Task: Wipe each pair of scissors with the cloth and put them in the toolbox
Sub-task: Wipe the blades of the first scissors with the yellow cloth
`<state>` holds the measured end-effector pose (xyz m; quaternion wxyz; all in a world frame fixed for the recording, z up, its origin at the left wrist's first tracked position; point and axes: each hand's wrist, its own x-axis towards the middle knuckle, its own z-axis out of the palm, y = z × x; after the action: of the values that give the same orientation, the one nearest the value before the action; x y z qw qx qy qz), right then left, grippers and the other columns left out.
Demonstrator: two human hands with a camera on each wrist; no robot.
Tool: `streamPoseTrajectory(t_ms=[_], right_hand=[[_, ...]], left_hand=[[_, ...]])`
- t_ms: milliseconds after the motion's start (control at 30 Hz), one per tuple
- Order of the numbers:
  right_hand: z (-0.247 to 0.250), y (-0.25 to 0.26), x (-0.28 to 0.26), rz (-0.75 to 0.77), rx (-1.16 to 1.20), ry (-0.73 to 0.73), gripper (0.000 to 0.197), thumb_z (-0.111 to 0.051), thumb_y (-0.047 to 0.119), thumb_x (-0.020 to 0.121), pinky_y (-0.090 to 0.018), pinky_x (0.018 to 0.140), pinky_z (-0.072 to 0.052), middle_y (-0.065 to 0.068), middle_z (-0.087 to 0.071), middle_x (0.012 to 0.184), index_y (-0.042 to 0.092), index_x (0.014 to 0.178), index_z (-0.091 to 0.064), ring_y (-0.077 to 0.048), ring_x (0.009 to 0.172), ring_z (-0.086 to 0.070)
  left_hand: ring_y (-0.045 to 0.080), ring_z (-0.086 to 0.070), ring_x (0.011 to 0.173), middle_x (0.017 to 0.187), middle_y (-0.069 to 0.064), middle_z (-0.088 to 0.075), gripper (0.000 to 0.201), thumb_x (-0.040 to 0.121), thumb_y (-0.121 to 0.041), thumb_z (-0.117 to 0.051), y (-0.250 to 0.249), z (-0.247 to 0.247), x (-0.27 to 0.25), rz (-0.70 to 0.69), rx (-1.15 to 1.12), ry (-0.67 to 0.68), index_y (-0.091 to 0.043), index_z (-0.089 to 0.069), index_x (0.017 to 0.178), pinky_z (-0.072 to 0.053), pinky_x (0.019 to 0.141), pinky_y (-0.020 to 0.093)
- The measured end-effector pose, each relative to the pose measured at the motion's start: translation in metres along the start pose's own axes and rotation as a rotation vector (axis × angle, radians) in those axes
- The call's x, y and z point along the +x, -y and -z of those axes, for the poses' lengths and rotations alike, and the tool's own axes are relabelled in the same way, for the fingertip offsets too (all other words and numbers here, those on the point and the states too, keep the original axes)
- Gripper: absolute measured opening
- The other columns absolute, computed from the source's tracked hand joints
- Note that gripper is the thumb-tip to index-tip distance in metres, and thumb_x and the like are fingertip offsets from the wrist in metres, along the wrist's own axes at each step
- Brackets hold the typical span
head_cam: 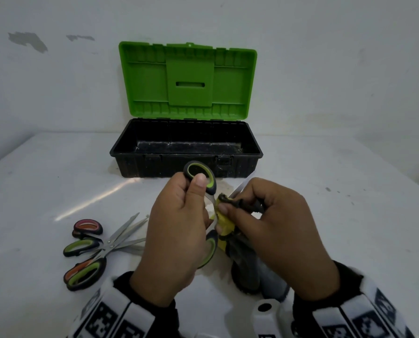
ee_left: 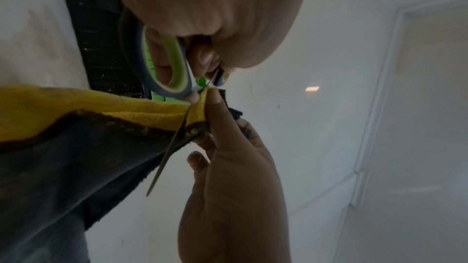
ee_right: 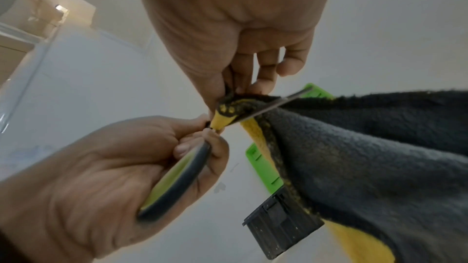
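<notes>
Two spare scissors (head_cam: 98,250) are seen far left on the table (head_cam: 350,215), crossed over each other: one pair green-handled, one red/orange-handled, blades pointing right and away. Not yet wiped, judging by position.

Left hand (head_cam: 176,242) is clenched around the handles of the green-handled scissors (head_cam: 200,176), thumb laid on the upper loop. The pair is held in the air just in front of the toolbox (head_cam: 186,152), handles left, blades running right and away toward the box. In the left wrist view the blades are seen slightly parted, with one blade (ee_left: 167,157) passing through the cloth fold.

Right hand (head_cam: 274,230) is pinched on the cloth (head_cam: 228,225) (yellow on one face, dark grey on the other), wrapped around the blade near the pivot. The rest of the cloth hangs down toward the table. The blade tip (head_cam: 239,187) pokes out past the right fingers.

Key relation: long axis of the blades runs from the left hand through the right-hand pinch toward the box. A wipe stroke would be made along that axis, pivot to tip. Edge is inside the fold, so finger pressure is best kept on the flats.

The toolbox is open, green lid (head_cam: 187,79) upright, black tray showing nothing inside. It lies straight ahead of both hands, close; the left hand holds the scissors, so the drop-in is likely its job.

The surface is a white glossy table, slightly stained near the box. A white wall with chipped patches is behind.
</notes>
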<state>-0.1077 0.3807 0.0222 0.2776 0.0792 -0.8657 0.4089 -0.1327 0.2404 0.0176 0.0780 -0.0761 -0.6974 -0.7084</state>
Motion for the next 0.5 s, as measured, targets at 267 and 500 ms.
streamPoseTrajectory(t_ms=[267,500], right_hand=[[0.009,-0.012,0.006,-0.145,-0.021,-0.072,0.032,-0.081,0.030,0.076,-0.011,0.048,-0.034,0.007,-0.056,0.057,0.014,0.061,-0.058,-0.006,0.051,-0.047],[0.016,0.003,0.001,-0.165,0.183,-0.095,0.023,-0.081,0.028,0.075,-0.026,0.054,-0.051,0.006,-0.067,0.065,0.020,0.064,-0.064,-0.010,0.059,-0.061]], left_hand=[[0.009,-0.028,0.046,0.052,-0.003,-0.028,0.034,0.103,-0.032,-0.044,-0.006,0.004,0.002,0.043,-0.109,0.012,-0.013,-0.045,0.075,-0.041,0.042,0.021],[0.011,-0.034,0.049,0.050,-0.008,-0.034,0.036,0.101,-0.041,-0.045,-0.002,0.010,0.005,0.017,0.012,-0.038,-0.014,-0.051,0.077,-0.047,0.054,0.041]])
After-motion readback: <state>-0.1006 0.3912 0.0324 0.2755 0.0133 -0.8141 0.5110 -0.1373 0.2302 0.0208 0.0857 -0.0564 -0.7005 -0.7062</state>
